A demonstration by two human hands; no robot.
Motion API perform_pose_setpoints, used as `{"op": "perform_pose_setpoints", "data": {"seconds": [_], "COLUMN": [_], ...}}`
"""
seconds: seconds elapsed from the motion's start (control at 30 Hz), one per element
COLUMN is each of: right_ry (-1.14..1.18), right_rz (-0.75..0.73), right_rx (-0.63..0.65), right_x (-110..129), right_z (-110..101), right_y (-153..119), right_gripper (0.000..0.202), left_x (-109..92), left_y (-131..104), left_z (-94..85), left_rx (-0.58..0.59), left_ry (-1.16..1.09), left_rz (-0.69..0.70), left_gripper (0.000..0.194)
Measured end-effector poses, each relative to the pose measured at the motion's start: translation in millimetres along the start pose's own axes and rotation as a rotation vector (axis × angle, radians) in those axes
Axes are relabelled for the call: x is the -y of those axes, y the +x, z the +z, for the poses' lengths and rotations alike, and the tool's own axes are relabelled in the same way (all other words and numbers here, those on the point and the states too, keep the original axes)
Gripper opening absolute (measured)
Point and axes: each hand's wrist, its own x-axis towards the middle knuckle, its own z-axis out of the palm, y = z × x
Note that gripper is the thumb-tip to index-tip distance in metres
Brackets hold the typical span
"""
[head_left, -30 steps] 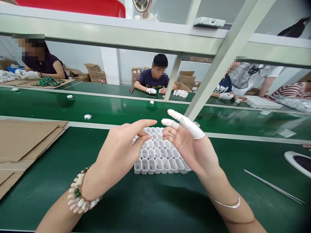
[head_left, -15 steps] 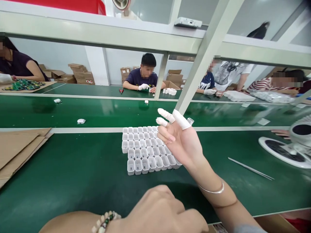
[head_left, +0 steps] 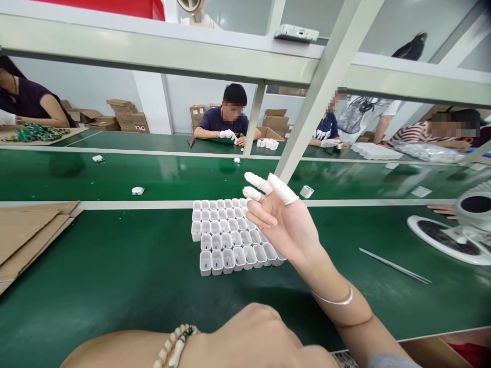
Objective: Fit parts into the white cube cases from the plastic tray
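My right hand [head_left: 286,217] is raised in front of the rows of small white cups [head_left: 217,260] and partly hides them. White finger cots [head_left: 284,189] cover its thumb and two fingers, which are spread apart; the other fingers curl loosely, and nothing is in the hand. A thin bangle circles that wrist. Low in the view, close to me, is my left hand [head_left: 255,332], back upward, with a beaded bracelet [head_left: 174,345] at the wrist. Its fingers are hidden past the lower edge.
Tweezers [head_left: 395,266] lie at right, near a small white fan [head_left: 448,237]. Flat cardboard [head_left: 30,235] covers the left side. Small white pieces [head_left: 138,190] sit on the green belt [head_left: 184,176]. Frame posts [head_left: 307,102] cross the view; several co-workers sit beyond.
My left hand has dropped lower and its wrist has turned, so less of the fingers shows. My right hand has barely shifted. The white pieces on the belt have moved right.
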Motion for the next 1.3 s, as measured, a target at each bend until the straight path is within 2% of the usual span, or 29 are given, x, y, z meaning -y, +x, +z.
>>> {"op": "perform_pose_setpoints", "data": {"seconds": [0.07,0.17,0.2,0.3,0.37,0.43,0.63,0.77,0.97,1.3], "right_ry": [0.002,-0.029,-0.041,-0.032,-0.003,0.009,-0.087,-0.1,-0.059,-0.097], "right_rz": [0.002,0.008,0.022,0.117,0.173,0.188,0.189,0.198,0.211,0.218], "right_rx": [0.0,0.007,0.013,0.035,0.05,0.063,0.123,0.111,0.115,0.118], "right_x": [1,2,3,5,4,3,-2,-3,-5,-4], "right_z": [0,1,1,1,1,1,1,2,1,1], "right_y": [0,0,-1,-2,-3,-4,-7,-9,-9,-10], "right_gripper": [0.028,0.029,0.029,0.03,0.031,0.032,0.038,0.039,0.034,0.04], "left_x": [-2,-4,-3,3,10,15,18,18,19,21], "left_y": [1,-2,-4,-9,-12,-14,-15,-14,-13,-15], "left_z": [-7.7,-30.4,-39.5,-65.5,-78.2,-85.6,-86.7,-85.3,-85.1,-83.5], "left_rx": [-0.101,-0.302,-0.367,-0.568,-0.689,-0.756,-0.695,-0.674,-0.679,-0.664], "left_ry": [0.042,0.027,-0.011,-0.144,-0.18,-0.218,-0.334,-0.37,-0.397,-0.425], "left_rz": [0.01,-0.022,-0.077,-0.304,-0.404,-0.443,-0.417,-0.425,-0.417,-0.421], "left_gripper": [0.022,0.034,0.031,0.002,0.012,0.017,0.018,0.017,0.018,0.017]}}
